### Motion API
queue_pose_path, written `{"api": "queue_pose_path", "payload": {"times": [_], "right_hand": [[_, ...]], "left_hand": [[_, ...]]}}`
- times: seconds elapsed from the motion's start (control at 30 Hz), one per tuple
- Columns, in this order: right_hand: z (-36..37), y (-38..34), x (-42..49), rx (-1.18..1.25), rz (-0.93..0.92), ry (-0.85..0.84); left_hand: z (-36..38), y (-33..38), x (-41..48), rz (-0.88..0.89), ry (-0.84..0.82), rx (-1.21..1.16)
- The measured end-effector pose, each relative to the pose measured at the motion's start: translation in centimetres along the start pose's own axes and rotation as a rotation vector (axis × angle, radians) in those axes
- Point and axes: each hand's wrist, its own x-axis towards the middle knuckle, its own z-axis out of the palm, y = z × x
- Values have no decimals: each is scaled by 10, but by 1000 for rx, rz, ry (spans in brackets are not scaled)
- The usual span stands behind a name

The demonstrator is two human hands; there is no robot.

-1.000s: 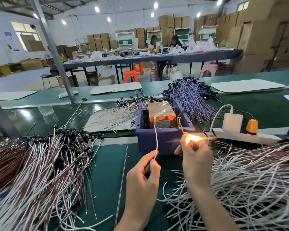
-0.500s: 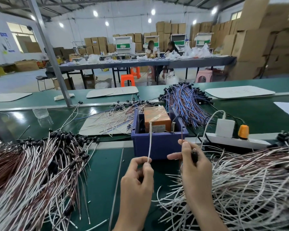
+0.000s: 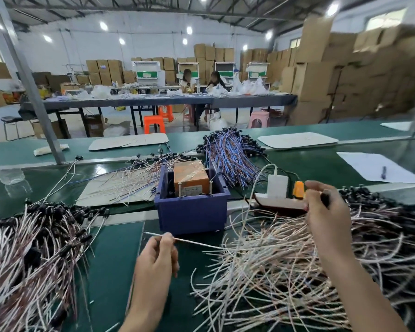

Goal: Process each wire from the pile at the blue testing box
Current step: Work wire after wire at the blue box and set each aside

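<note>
Left hand (image 3: 157,255) pinches white wire (image 3: 194,242), just in front of blue testing box (image 3: 192,212), not touching it. Right hand (image 3: 326,212) fingers curled round black connector (image 3: 325,200). Right pile (image 3: 285,271) large; likely many wires unprocessed.

stacked cardboard boxes (image 3: 321,75) line white walls (image 3: 70,44) behind a long grey table (image 3: 249,101) and orange stools (image 3: 154,123)

Left grip (image 3: 157,254) pinches a white wire (image 3: 197,243) in front of the blue box (image 3: 192,212); right grip (image 3: 326,212) holds a black wire end (image 3: 325,199) above the wire pile (image 3: 285,271) at the surface's (image 3: 113,259) right edge.
</note>
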Motion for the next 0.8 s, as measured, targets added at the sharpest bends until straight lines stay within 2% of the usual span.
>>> {"api": "queue_pose_path", "payload": {"times": [0.13,0.2,0.27,0.37,0.43,0.5,0.67,0.8], "right_hand": [[-33,3,23,-134,19,25],[-41,0,28,-277,1,73],[-43,-5,28,-434,-90,159],[-26,-19,7,-464,-302,170],[0,-23,-15,-407,-380,32],[32,-22,-44,-350,-392,-180],[107,5,-111,-471,-525,-580],[141,31,-139,-454,-397,-736]], "left_hand": [[4,3,-4,-20,-43,-9],[5,4,-5,-10,-38,7],[6,5,-6,-9,-40,32],[4,3,-6,41,-7,147],[1,1,-4,109,65,268],[-3,1,-4,147,119,346],[-11,6,1,141,167,390],[-13,11,4,158,206,370]]}}
